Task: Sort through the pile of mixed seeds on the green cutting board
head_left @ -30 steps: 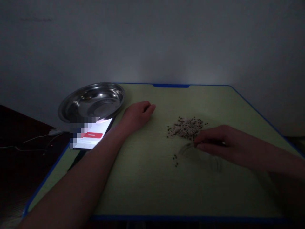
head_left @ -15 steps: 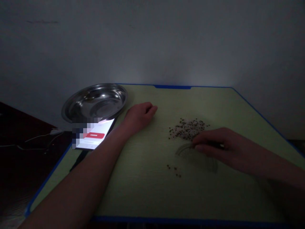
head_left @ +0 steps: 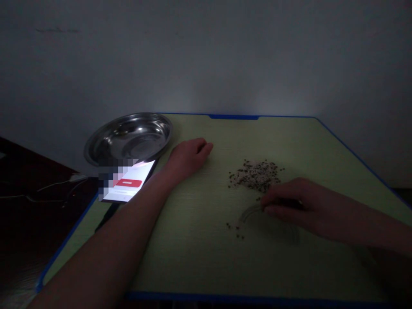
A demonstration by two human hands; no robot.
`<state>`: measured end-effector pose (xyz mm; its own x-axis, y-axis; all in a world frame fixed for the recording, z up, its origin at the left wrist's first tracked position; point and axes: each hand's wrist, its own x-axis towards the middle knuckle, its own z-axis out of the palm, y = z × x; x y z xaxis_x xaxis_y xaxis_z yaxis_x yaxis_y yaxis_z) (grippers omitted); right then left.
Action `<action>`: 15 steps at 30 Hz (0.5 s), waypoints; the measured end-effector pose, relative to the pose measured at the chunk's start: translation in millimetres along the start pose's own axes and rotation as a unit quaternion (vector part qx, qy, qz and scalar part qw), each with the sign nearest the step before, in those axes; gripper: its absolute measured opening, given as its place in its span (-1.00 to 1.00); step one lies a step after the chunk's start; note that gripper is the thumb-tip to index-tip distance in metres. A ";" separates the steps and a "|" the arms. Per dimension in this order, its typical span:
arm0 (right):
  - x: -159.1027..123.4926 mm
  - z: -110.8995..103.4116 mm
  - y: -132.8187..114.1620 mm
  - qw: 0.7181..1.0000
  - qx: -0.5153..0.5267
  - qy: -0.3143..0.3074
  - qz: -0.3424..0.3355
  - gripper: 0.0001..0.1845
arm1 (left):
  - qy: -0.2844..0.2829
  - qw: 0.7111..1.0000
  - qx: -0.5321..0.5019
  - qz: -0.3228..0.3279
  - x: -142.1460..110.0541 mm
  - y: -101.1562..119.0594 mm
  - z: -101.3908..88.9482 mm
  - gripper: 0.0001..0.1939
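A small heap of mixed pale and dark grains lies on the green table. My right hand rests just below the heap, fingers pressed together at the rim of a faint clear round dish; what the fingertips pinch is too small to make out. A few dark grains lie apart to the left of the dish. My left hand lies on the table with its fingers curled, holding nothing that I can see.
A shiny steel bowl stands at the table's back left corner. A lit phone lies in front of it, beside my left forearm. Cables trail over the dark surface to the left. A blue rim edges the table; a grey wall rises behind.
My right hand has drawn back a little from the heap toward me. A few dark grains now lie further left of the dish. The left hand stays put.
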<state>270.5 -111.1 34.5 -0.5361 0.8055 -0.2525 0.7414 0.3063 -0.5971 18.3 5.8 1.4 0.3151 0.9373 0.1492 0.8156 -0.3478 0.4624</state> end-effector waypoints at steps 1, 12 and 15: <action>0.4 -0.5 0.7 1.000 -0.002 -0.005 -0.004 -0.73 | 0.000 1.000 0.000 0.000 0.0 0.1 0.0 -0.64; -0.9 -0.8 4.6 0.999 -0.013 -0.041 -0.015 -0.72 | -0.008 1.000 -0.011 -0.004 -0.5 -0.5 -0.2 -0.65; 2.4 0.4 5.7 1.000 0.002 -0.026 -0.003 -0.72 | -0.009 1.000 -0.009 -0.005 -1.1 0.6 -0.9 -0.65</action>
<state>273.3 -107.6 30.2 -0.5608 0.7764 -0.2876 0.7362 0.3086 -0.6024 18.0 4.6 2.3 0.3160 0.9400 0.1287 0.8095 -0.3379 0.4802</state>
